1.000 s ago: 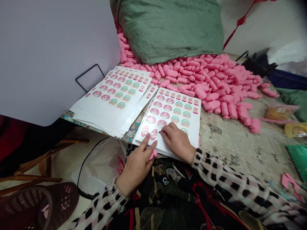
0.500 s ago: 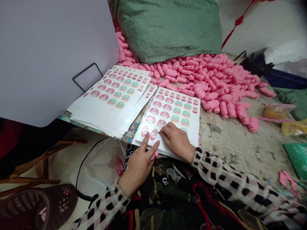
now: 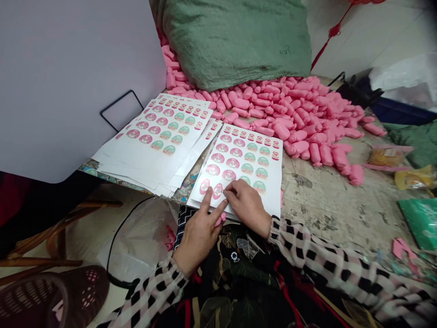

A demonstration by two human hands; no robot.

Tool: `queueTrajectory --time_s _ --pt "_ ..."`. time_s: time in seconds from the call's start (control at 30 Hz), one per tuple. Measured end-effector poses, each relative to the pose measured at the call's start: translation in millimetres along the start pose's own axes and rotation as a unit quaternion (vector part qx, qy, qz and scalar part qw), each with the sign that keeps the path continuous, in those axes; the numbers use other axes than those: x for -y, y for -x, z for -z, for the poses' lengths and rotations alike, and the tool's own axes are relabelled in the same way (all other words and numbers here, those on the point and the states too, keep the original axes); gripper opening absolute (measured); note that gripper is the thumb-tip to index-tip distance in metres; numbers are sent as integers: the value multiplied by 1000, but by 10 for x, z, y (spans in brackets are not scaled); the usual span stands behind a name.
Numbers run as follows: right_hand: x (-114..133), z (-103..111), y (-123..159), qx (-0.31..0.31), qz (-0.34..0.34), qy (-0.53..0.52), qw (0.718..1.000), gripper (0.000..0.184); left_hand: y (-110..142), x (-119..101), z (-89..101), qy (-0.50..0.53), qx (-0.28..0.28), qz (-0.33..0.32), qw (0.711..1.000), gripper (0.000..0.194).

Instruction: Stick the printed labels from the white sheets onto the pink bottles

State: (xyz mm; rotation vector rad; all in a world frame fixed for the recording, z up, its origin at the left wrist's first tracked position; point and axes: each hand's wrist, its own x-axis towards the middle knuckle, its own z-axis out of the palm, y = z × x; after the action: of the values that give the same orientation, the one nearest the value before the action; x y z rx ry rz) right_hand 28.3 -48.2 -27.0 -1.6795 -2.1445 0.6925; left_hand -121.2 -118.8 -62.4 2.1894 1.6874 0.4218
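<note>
A sheet of stickers (image 3: 269, 200) lies on a small stack at the table's near edge, with rows of pink and green labels. My left hand (image 3: 200, 230) rests at its lower edge, index and middle fingers stretched over the paper. Its other fingers are curled round a small pink bottle (image 3: 220, 219), mostly hidden in the palm. My right hand (image 3: 247, 205) is on the sheet, thumb and forefinger pinched at the right edge of a pink oval sticker (image 3: 217, 191). Another oval sticker (image 3: 205, 187) sits just left of it, by my left index fingertip.
More sticker sheets (image 3: 136, 159) are stacked on the left. Pink bottles (image 3: 290, 118) are heaped behind, under a large green sack (image 3: 239, 41). A clear plastic bag (image 3: 136, 241) hangs below the table edge, near a brown basket (image 3: 78, 296). Packets (image 3: 389, 157) lie at right.
My right fingertips have moved slightly down and left, closer against the oval sticker's edge. My left hand keeps its place on the sheet with the pink bottle. The view has shifted a little.
</note>
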Motion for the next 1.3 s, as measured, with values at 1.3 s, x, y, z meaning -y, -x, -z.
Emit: queueTrajectory --time_s 1.3 --pt "167 549 105 6 50 -330 943 23 -296 -280 582 822 18 240 516 45"
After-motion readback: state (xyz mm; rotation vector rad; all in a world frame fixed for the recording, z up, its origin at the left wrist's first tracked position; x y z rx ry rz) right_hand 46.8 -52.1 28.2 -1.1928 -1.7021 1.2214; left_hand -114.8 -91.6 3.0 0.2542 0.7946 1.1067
